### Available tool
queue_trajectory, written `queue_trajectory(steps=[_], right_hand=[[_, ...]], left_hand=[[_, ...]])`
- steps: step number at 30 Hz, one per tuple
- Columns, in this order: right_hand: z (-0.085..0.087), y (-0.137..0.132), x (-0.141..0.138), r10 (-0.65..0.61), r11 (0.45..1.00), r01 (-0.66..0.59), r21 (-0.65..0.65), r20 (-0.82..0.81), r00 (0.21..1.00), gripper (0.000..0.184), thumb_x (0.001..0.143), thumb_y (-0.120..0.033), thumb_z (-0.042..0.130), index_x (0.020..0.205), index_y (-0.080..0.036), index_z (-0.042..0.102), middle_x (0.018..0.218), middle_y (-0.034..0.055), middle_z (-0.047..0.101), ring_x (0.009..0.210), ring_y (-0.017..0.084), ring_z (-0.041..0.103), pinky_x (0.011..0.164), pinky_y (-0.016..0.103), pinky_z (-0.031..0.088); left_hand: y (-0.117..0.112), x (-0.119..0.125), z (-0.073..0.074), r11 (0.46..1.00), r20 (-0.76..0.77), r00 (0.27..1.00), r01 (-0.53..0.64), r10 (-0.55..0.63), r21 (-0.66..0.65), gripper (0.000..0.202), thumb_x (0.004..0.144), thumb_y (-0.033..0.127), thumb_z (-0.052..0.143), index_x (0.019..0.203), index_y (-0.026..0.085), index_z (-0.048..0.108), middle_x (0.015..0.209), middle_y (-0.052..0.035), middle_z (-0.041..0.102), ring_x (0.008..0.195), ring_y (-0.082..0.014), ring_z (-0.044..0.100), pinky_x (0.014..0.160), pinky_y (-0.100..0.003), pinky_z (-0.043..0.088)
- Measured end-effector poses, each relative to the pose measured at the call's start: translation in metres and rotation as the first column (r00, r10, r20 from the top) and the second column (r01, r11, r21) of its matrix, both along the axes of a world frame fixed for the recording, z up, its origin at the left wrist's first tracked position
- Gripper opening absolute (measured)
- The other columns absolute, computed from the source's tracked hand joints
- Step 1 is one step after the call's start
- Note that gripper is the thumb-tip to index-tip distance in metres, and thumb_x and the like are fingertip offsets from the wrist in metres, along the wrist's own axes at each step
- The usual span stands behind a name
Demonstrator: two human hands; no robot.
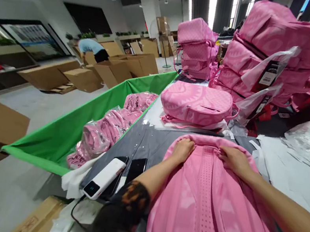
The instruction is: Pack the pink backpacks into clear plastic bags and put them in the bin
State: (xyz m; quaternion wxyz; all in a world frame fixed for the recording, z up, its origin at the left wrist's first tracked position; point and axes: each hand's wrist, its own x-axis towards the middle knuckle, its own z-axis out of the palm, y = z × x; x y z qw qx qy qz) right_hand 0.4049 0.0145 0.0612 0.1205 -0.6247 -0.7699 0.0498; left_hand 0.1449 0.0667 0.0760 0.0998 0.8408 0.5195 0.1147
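A large pink backpack point(179, 216) lies in front of me, its strapped, perforated back panel facing up and its top end pointing away. My left hand point(183, 151) grips the top edge on the left, fingers curled over the rim. On the right side of that same edge, my right hand point(234, 158) is closed on the fabric, its fingertips partly hidden. Just beyond the top edge, another pink backpack point(196, 103) lies flat on white sheets.
Stacked pink backpacks point(276, 37) with tags in plastic stand at the right. A green fabric bin point(58, 135) holding bagged pink items runs along the table's left. A white power bank point(104, 178) and a black phone point(136, 168) lie left. A person point(90, 48) bends over cartons behind.
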Motion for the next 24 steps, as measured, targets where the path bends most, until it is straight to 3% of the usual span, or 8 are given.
queue_trajectory(steps=[4, 6, 8, 12, 15, 17, 19, 24], right_hand=[[0.007, 0.06, 0.001, -0.087, 0.996, 0.087, -0.005, 0.042, 0.995, 0.028, 0.095, -0.041, 0.058, 0.116, -0.024, 0.066, 0.108, 0.008, 0.077, 0.095, 0.026, 0.071, 0.072, 0.033, 0.049], [0.008, 0.075, 0.0, -0.12, 0.993, 0.12, 0.007, 0.054, 0.991, 0.027, 0.095, -0.045, 0.058, 0.11, -0.024, 0.064, 0.1, 0.0081, 0.077, 0.088, 0.027, 0.07, 0.066, 0.033, 0.046], [0.007, 0.079, -0.003, -0.14, 0.99, 0.139, 0.024, 0.065, 0.988, 0.027, 0.097, -0.047, 0.053, 0.102, -0.023, 0.063, 0.094, 0.0104, 0.076, 0.082, 0.029, 0.07, 0.062, 0.034, 0.043], [0.012, 0.069, -0.016, -0.11, 0.992, 0.104, 0.076, 0.079, 0.991, 0.027, 0.1, -0.042, 0.045, 0.096, -0.021, 0.062, 0.093, 0.0138, 0.075, 0.082, 0.03, 0.07, 0.062, 0.035, 0.044], [0.023, 0.061, -0.019, -0.017, 0.991, 0.004, 0.137, 0.098, 0.995, 0.017, 0.094, -0.029, 0.052, 0.101, -0.02, 0.065, 0.102, 0.0141, 0.075, 0.095, 0.03, 0.069, 0.076, 0.038, 0.05], [0.032, 0.064, -0.012, 0.038, 0.983, -0.056, 0.177, 0.106, 0.994, 0.025, 0.089, -0.02, 0.054, 0.11, -0.02, 0.066, 0.121, 0.0152, 0.071, 0.111, 0.031, 0.066, 0.09, 0.041, 0.05], [0.037, 0.078, -0.002, 0.071, 0.984, -0.088, 0.158, 0.111, 0.991, 0.033, 0.082, -0.017, 0.058, 0.114, -0.02, 0.067, 0.129, 0.015, 0.068, 0.115, 0.031, 0.065, 0.092, 0.041, 0.051], [0.028, 0.143, 0.011, 0.105, 0.995, -0.104, -0.012, 0.133, 0.986, 0.039, 0.059, -0.019, 0.079, 0.097, -0.023, 0.074, 0.101, 0.0087, 0.076, 0.096, 0.031, 0.072, 0.074, 0.034, 0.053]], left_hand=[[0.018, 0.021, 0.021, 0.997, -0.038, 0.997, -0.062, 0.06, -0.04, 0.033, 0.104, 0.029, 0.047, 0.121, 0.013, 0.069, 0.122, -0.0177, 0.069, 0.117, -0.0282, 0.064, 0.103, -0.042, 0.048], [-0.002, 0.027, 0.026, 0.999, -0.017, 1.0, -0.011, 0.011, -0.047, 0.054, 0.102, 0.05, 0.05, 0.145, 0.018, 0.054, 0.145, -0.0188, 0.058, 0.137, -0.0322, 0.053, 0.113, -0.047, 0.042], [-0.029, 0.036, 0.024, 0.99, 0.035, 0.995, 0.096, -0.093, -0.103, 0.085, 0.091, 0.074, 0.051, 0.159, 0.027, 0.034, 0.166, -0.018, 0.034, 0.154, -0.0385, 0.028, 0.121, -0.058, 0.029], [-0.062, 0.049, 0.011, 0.932, 0.082, 0.984, 0.176, -0.158, -0.316, 0.096, 0.081, 0.088, 0.049, 0.16, 0.037, 0.03, 0.172, -0.0145, 0.018, 0.157, -0.0457, 0.006, 0.123, -0.07, 0.011], [-0.068, 0.043, 0.002, 0.951, 0.138, 0.987, 0.119, -0.082, -0.286, 0.092, 0.08, 0.087, 0.05, 0.158, 0.042, 0.032, 0.173, -0.0115, 0.015, 0.158, -0.0447, 0.001, 0.124, -0.067, 0.01], [-0.072, 0.032, -0.001, 0.961, 0.181, 0.983, 0.089, -0.042, -0.263, 0.092, 0.08, 0.088, 0.05, 0.158, 0.043, 0.033, 0.173, -0.0113, 0.014, 0.158, -0.0442, 0.0, 0.125, -0.068, 0.008], [-0.076, 0.02, -0.003, 0.96, 0.191, 0.981, 0.072, -0.02, -0.271, 0.094, 0.079, 0.09, 0.048, 0.158, 0.042, 0.032, 0.173, -0.0124, 0.015, 0.157, -0.0448, 0.0, 0.124, -0.07, 0.007], [-0.061, 0.012, -0.003, 0.945, 0.146, 0.985, 0.132, -0.091, -0.299, 0.097, 0.073, 0.095, 0.046, 0.156, 0.045, 0.037, 0.171, -0.0148, 0.019, 0.156, -0.0496, 0.007, 0.119, -0.076, 0.012]])
